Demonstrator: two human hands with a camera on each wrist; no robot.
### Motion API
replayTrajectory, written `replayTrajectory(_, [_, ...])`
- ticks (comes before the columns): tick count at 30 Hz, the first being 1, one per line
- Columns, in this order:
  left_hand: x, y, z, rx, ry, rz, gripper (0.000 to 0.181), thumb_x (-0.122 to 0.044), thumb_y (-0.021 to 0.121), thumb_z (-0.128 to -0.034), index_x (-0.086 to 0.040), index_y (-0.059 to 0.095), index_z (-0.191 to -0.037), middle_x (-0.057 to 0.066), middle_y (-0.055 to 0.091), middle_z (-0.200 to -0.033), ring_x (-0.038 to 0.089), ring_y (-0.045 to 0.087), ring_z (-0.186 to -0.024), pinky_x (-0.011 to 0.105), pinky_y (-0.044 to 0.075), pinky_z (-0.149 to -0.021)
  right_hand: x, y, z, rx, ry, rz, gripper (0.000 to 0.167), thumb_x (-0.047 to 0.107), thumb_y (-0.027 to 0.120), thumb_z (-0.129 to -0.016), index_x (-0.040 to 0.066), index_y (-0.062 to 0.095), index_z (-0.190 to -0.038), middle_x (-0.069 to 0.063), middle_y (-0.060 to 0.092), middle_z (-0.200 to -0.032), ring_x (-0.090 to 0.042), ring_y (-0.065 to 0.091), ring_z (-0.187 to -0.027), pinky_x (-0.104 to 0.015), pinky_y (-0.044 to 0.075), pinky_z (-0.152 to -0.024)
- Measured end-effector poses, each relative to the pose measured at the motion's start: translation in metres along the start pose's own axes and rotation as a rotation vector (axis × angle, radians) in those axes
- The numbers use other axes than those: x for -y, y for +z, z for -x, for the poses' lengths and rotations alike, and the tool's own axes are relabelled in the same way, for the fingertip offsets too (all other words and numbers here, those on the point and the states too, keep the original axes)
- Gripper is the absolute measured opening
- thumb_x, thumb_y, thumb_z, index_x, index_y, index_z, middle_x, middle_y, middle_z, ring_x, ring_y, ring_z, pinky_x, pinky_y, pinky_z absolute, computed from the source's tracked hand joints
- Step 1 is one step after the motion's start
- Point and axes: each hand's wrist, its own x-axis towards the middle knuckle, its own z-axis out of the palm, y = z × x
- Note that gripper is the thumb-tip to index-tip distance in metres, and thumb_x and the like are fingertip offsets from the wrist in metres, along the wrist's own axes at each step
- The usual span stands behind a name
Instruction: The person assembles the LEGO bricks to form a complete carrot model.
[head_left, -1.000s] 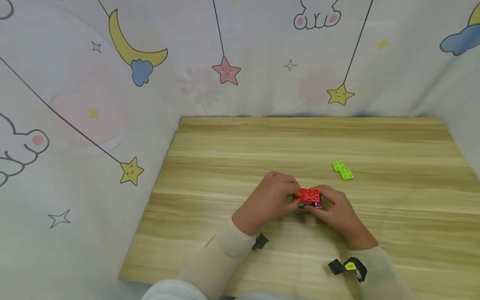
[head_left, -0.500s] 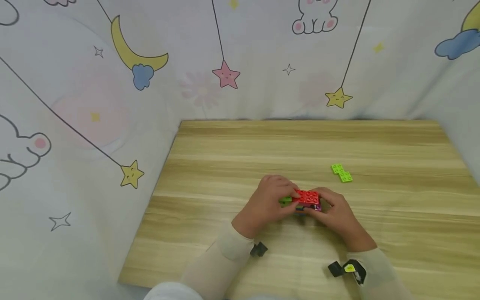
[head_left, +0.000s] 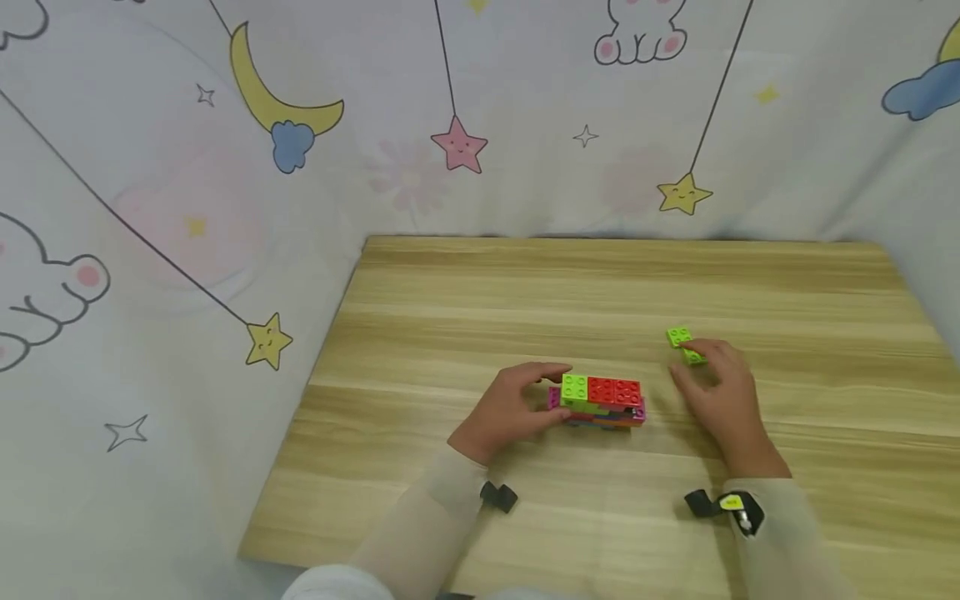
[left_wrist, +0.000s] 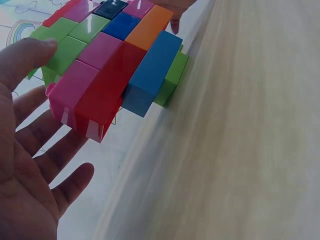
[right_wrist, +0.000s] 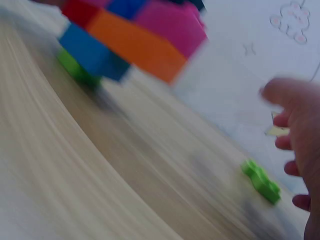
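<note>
A stacked structure of toy building bricks [head_left: 611,408] stands on the table, with one lime green and two red bricks along its top. In the left wrist view the layered brick structure [left_wrist: 115,65] shows pink, red, orange, blue and green sides. My left hand [head_left: 502,412] holds its left end, the thumb on a green brick and fingers behind. My right hand [head_left: 723,400] is apart from the structure, over a flat lime green zigzag brick [head_left: 678,336] and partly covering it. In the right wrist view a gap shows between the hand [right_wrist: 306,130] and the green zigzag brick [right_wrist: 261,181].
The wooden table [head_left: 450,292] ends at a white curtain [head_left: 525,183] printed with stars, a moon and animals. Black camera mounts [head_left: 498,497] sit at both wrists, low above the table.
My right hand has let go of the structure and moved right and away to the green zigzag brick. My left hand has shifted left along the structure, exposing the lime green top brick.
</note>
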Motion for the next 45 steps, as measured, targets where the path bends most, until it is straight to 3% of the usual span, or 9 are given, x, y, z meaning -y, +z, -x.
replayTrajectory(6, [0.005,0.005,-0.001,0.022,-0.067,0.02,0.041,-0.023,0.089,-0.0836,-0.016,0.075,-0.122,-0.008,0.074,-0.12,0.005,0.065,-0.111,0.034,0.053,-0.099,-0.025,-0.012,-0.014,0.064,0.106,0.242,0.043,0.025,0.08,-0.092,-0.001,0.069,-0.125,-0.028,0.056,-0.129,-0.052,0.046,-0.121,-0.066,0.031,-0.101])
replayTrajectory(18, [0.007,0.005,0.0,0.016,-0.095,0.069,0.037,-0.02,0.088,-0.0842,-0.015,0.076,-0.118,-0.008,0.074,-0.117,0.006,0.064,-0.109,0.033,0.053,-0.099,-0.015,-0.016,-0.014,0.074,0.161,0.207,0.035,0.009,0.072,-0.095,-0.001,0.068,-0.129,-0.026,0.064,-0.127,-0.047,0.057,-0.122,-0.064,0.044,-0.102])
replayTrajectory(20, [0.006,0.005,0.0,0.016,-0.092,0.069,0.037,-0.019,0.089,-0.0839,-0.013,0.076,-0.118,-0.006,0.074,-0.117,0.007,0.065,-0.11,0.032,0.053,-0.099,-0.008,-0.018,-0.012,0.036,0.148,0.168,0.034,0.009,0.072,-0.094,0.002,0.069,-0.128,-0.02,0.066,-0.127,-0.039,0.059,-0.121,-0.051,0.047,-0.102])
replayTrajectory(25, [0.006,0.006,0.0,0.017,-0.049,0.03,0.037,-0.017,0.089,-0.0836,-0.014,0.075,-0.118,-0.005,0.075,-0.115,0.005,0.065,-0.107,0.032,0.052,-0.1,0.028,-0.024,-0.002,-0.029,-0.151,-0.096,0.04,-0.011,0.078,-0.081,0.002,0.074,-0.118,-0.012,0.071,-0.117,-0.006,0.059,-0.111,-0.016,0.044,-0.092])
replayTrajectory(27, [0.006,0.005,0.0,0.016,-0.032,0.017,0.036,-0.018,0.088,-0.0839,-0.015,0.075,-0.118,-0.006,0.075,-0.115,0.004,0.065,-0.105,0.032,0.052,-0.099,0.045,-0.023,0.0,0.008,-0.35,-0.261,0.037,-0.014,0.079,-0.079,-0.005,0.073,-0.114,-0.017,0.071,-0.114,-0.005,0.061,-0.112,-0.014,0.045,-0.096])
replayTrajectory(30, [0.008,0.005,0.0,0.01,-0.019,0.012,0.036,-0.018,0.088,-0.0839,-0.015,0.075,-0.117,-0.007,0.075,-0.114,0.004,0.064,-0.104,0.032,0.052,-0.099,0.06,-0.019,0.002,0.076,-0.538,-0.352,0.023,0.007,0.078,-0.091,-0.007,0.075,-0.109,-0.019,0.071,-0.112,-0.012,0.064,-0.116,-0.019,0.047,-0.101])
replayTrajectory(33, [0.009,0.005,-0.001,0.008,-0.007,0.007,0.036,-0.02,0.088,-0.0838,-0.015,0.075,-0.117,-0.007,0.075,-0.112,0.004,0.064,-0.104,0.033,0.053,-0.099,0.066,-0.016,0.003,0.088,-0.58,-0.292,0.026,0.022,0.078,-0.095,-0.002,0.078,-0.106,-0.019,0.073,-0.11,-0.01,0.065,-0.115,-0.018,0.047,-0.101])
replayTrajectory(38, [0.01,0.006,-0.002,0.009,0.004,0.0,0.037,-0.018,0.089,-0.0826,-0.013,0.075,-0.116,-0.006,0.075,-0.111,0.005,0.065,-0.102,0.035,0.053,-0.099,0.065,-0.011,0.006,0.118,-0.57,-0.275,0.019,0.005,0.084,-0.084,-0.001,0.08,-0.101,-0.021,0.073,-0.107,-0.012,0.069,-0.108,-0.014,0.048,-0.095])
replayTrajectory(45, [0.008,0.004,-0.001,0.008,0.0,-0.039,0.036,-0.02,0.089,-0.0825,-0.014,0.075,-0.115,-0.006,0.076,-0.112,0.003,0.065,-0.104,0.03,0.052,-0.098,0.067,-0.008,0.005,0.099,-0.598,-0.229,0.039,0.039,0.07,-0.099,0.002,0.082,-0.099,-0.018,0.074,-0.107,-0.013,0.069,-0.105,-0.01,0.046,-0.091])
